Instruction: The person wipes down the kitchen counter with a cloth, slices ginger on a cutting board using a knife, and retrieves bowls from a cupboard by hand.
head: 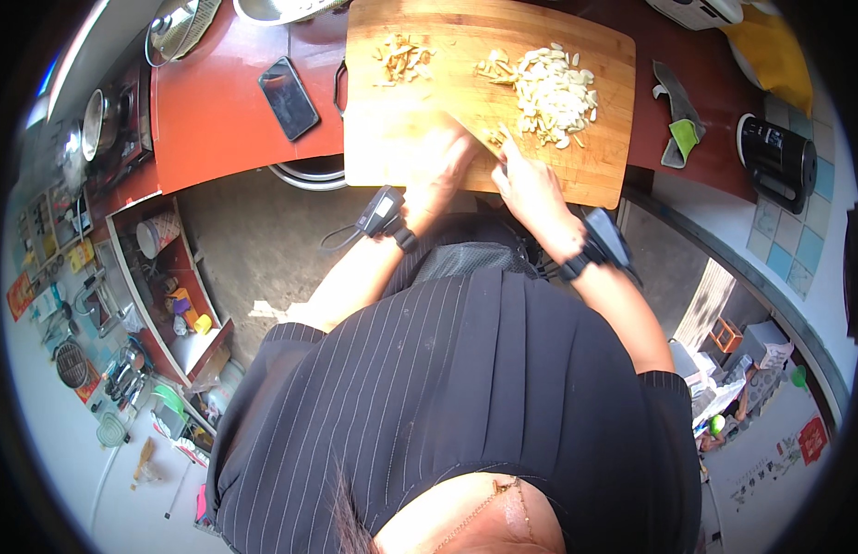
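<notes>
A wooden cutting board [443,76] lies before me on the red counter. My right hand [533,183] is closed around the handle of a kitchen knife [479,135], seen nearly edge-on. My left hand [439,170] is low over the board, left of the blade; blur and glare hide its fingertips and anything under them. Small yellowish cut pieces, perhaps ginger, lie beside the blade near my right hand. More of these form a pile [403,59] at the upper left and a smaller heap [497,68] touching a mound of white slices, apparently garlic [557,97].
A smartphone [288,98] lies left of the board. Right of it are a grey-and-green cloth [680,131] and a black electric kettle [777,163]. A pan [96,124] sits on the stove at far left. A metal-rimmed round vessel [311,176] shows below the counter edge.
</notes>
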